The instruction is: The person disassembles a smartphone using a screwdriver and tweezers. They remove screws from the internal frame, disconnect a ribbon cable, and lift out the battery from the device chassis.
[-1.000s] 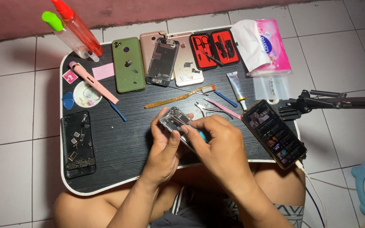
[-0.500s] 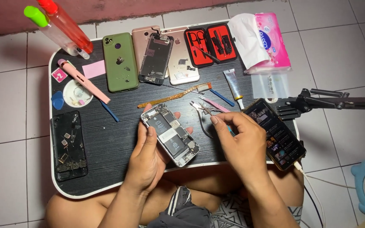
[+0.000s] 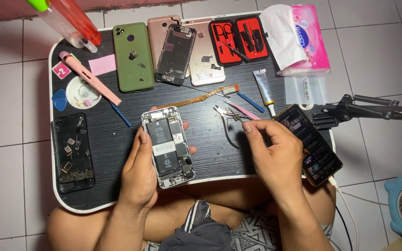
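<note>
Left hand [image 3: 141, 173] grips an opened phone [image 3: 168, 146], back cover off, battery and boards showing; thumb on its left edge, fingertips wrapped round the right edge. Phone sits low centre on the black surface [image 3: 117, 153], tilted slightly, top end away from the person.

Right hand [image 3: 271, 151] closed in a pinch, thumb and forefinger meeting at tweezers [image 3: 232, 113] that lie just beside small pliers [image 3: 226, 130]. Whether the tweezers are lifted or only touched, cannot tell.

Just right of that hand: a lit phone [image 3: 309, 143] on the surface edge, cable running off it, next to a black clamp arm [image 3: 368, 110].

Along the far edge: green phone [image 3: 133, 56], two pink-gold phones with a screen part laid over them, a red tool case [image 3: 239, 41], a tissue pack [image 3: 298, 37]. A toothbrush [image 3: 205, 96] and glue tube [image 3: 264, 89] lie mid-surface. A black phone frame [image 3: 72, 152] holding loose parts lies at left
</note>
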